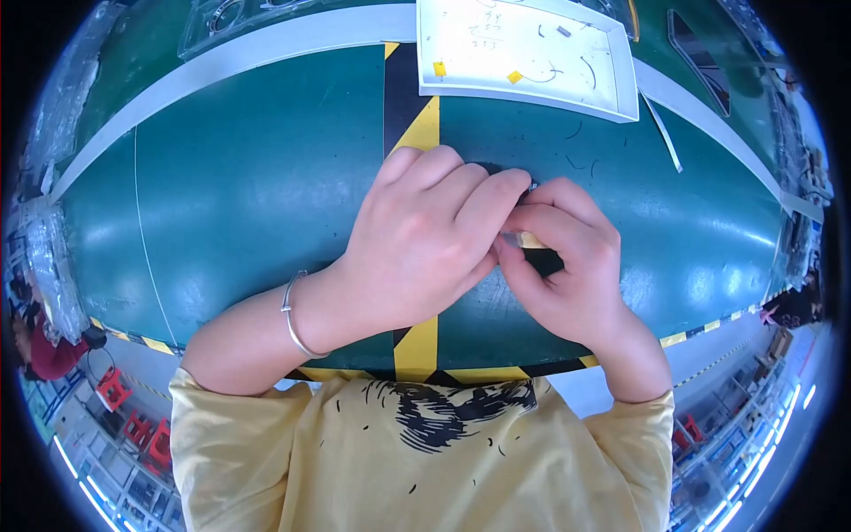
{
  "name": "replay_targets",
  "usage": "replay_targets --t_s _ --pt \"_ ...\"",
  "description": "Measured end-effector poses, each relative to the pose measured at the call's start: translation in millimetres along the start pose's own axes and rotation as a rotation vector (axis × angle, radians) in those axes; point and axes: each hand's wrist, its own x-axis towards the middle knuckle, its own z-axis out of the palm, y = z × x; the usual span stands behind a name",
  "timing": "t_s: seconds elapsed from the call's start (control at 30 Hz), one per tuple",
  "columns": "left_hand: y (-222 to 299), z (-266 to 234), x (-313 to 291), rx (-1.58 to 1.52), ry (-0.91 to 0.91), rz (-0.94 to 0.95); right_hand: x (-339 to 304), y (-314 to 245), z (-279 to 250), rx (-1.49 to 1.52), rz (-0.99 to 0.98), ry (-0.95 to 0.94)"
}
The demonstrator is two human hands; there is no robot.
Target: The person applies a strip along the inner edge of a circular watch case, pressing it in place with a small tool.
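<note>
The right hand (581, 284) is bent, with thumb and forefinger closed narrowly on a small piece (511, 238). The left hand (421, 230) meets it from the other side, fingers curled; how firmly it holds, I cannot tell, because its own knuckles cover the grip. The piece is between the fingertips of both hands, above the bench (248, 186); only a grey, smooth tip can be seen, and its full shape is hidden. Below the hands passes a black and yellow stripe (415, 346). To the left, the green surface runs wide, up to a thin pale line; to the right, it also gives broad room. The near edge, bordered with striped tape, lies close to the yellow shirt (310, 452). Ahead, the room is shorter: a white tray (581, 108) with scraps inside stands across the pale strip (266, 35). Dark threads (580, 165) lie between tray and right hand.
</note>
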Motion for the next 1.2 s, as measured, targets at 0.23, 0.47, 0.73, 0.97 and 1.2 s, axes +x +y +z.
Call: replay_targets --t_s 0.23,0.47,0.73,0.97,1.2 --pt "2.6 1.8 -0.1 -0.015 0.021 -0.007 0.9 -3.4 -0.5 0.010 0.024 -0.046" --pt "1.8 0.7 1.2 -0.045 0.003 -0.024 2.2 1.7 -2.8 0.052 -0.003 -0.062" --pt "1.3 1.7 0.9 -0.057 0.002 -0.037 5.0 -0.3 -0.9 0.021 0.020 -0.063" --pt "1.7 1.5 0.8 -0.064 -0.019 -0.051 3.2 2.2 -2.2 0.048 0.026 -0.066" --pt "1.4 0.9 0.8 -0.075 -0.021 -0.056 2.5 2.5 -7.1 0.058 0.019 -0.056"
